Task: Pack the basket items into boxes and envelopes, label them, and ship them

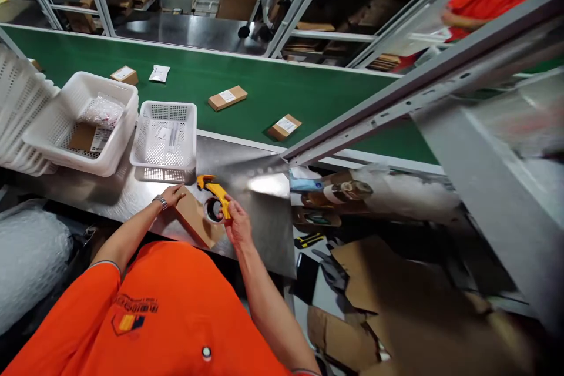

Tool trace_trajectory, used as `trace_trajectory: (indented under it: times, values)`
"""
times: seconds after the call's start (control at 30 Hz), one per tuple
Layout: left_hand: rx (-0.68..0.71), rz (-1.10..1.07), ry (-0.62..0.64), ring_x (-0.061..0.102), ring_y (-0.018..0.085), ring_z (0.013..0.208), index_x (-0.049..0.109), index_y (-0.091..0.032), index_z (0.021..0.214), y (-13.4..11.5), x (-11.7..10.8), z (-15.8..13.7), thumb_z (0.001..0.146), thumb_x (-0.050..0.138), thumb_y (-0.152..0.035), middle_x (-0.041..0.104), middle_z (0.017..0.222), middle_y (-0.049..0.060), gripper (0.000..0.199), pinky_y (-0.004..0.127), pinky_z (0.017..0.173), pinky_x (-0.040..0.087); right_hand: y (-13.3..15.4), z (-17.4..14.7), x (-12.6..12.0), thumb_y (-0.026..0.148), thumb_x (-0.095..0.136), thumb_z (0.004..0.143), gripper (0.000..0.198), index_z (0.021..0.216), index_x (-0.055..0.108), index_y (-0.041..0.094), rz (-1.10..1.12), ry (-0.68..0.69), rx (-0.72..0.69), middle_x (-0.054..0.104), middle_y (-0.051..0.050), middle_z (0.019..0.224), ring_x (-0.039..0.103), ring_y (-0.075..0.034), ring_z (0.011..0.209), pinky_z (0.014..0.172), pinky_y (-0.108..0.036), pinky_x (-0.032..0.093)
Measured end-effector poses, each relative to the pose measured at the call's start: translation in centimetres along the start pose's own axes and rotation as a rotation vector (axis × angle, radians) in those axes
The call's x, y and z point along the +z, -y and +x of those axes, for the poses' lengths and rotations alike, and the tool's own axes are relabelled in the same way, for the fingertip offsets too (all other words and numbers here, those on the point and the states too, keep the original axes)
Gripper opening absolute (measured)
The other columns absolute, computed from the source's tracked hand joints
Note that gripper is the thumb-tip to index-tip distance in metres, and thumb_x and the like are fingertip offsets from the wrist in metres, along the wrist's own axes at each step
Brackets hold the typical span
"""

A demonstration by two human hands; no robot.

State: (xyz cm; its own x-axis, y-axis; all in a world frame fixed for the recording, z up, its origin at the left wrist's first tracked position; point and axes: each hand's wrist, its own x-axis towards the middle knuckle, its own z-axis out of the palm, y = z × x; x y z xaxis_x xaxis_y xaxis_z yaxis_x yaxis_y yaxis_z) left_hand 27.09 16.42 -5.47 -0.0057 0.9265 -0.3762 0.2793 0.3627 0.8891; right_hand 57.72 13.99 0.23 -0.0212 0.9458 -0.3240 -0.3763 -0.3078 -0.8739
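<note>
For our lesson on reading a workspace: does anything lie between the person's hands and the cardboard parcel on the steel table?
Nothing visible does. The left hand rests on the cardboard parcel, and the right hand holds the yellow tape dispenser against it.

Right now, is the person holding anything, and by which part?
The right hand grips a yellow tape dispenser by its handle end. The left hand grips nothing; it rests flat on a brown cardboard box.
</note>
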Motion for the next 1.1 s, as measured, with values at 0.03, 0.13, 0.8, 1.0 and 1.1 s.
trace_trajectory:
  times: [0.03, 0.13, 0.8, 1.0, 1.1]
  values:
    - [-0.015, -0.002, 0.004, 0.078, 0.035, 0.123, 0.076, -0.015, 0.146, -0.2, 0.2, 0.2, 0.09, 0.083, -0.044, 0.084, 0.128, 0.016, 0.064, 0.05, 0.112, 0.06, -0.6, -0.5, 1.1, 0.065, 0.086, 0.083, 0.063, 0.128, 0.079, 0.021, -0.018, 0.032, 0.019, 0.076, -0.004, 0.089, 0.07, -0.018, 0.073, 0.065, -0.031, 0.063]
    - [-0.016, -0.027, 0.043, 0.077, 0.033, 0.123, 0.079, -0.018, 0.142, -0.6, 0.4, 0.4, 0.089, 0.083, -0.042, 0.083, 0.134, 0.014, 0.058, 0.048, 0.11, 0.062, -2.4, -1.3, 2.8, 0.069, 0.091, 0.073, 0.074, 0.13, 0.079, 0.023, -0.15, 0.157, 0.112, 0.077, -0.003, 0.089, 0.067, -0.017, 0.069, 0.063, -0.03, 0.061]
    - [-0.337, -0.151, -0.032, 0.059, 0.016, 0.056, 0.063, -0.019, 0.064, -4.7, 0.9, -2.4, 0.098, 0.075, -0.065, 0.064, 0.058, 0.003, 0.059, 0.031, 0.059, 0.051, -3.3, -1.8, -0.2, 0.065, 0.098, 0.07, 0.08, 0.139, 0.082, 0.03, -0.351, 0.462, 0.135, 0.079, -0.01, 0.144, 0.074, -0.034, 0.132, 0.114, -0.049, 0.061]
    - [-0.301, 0.015, -0.11, 0.063, 0.017, 0.059, 0.065, -0.019, 0.059, -3.5, 0.0, -2.1, 0.097, 0.078, -0.051, 0.063, 0.055, 0.003, 0.051, 0.03, 0.061, 0.054, -2.1, -2.0, 1.1, 0.059, 0.098, 0.07, 0.084, 0.146, 0.078, 0.028, -0.428, 0.471, 0.099, 0.078, -0.011, 0.146, 0.075, -0.037, 0.132, 0.113, -0.053, 0.062]
    - [-0.257, 0.057, -0.21, 0.066, 0.017, 0.065, 0.071, -0.018, 0.064, -3.0, -1.5, -1.2, 0.098, 0.075, -0.042, 0.066, 0.06, 0.004, 0.041, 0.028, 0.065, 0.056, -1.7, -2.7, 1.0, 0.052, 0.101, 0.066, 0.086, 0.146, 0.079, 0.027, -0.535, 0.419, 0.039, 0.078, -0.011, 0.144, 0.075, -0.037, 0.133, 0.116, -0.053, 0.061]
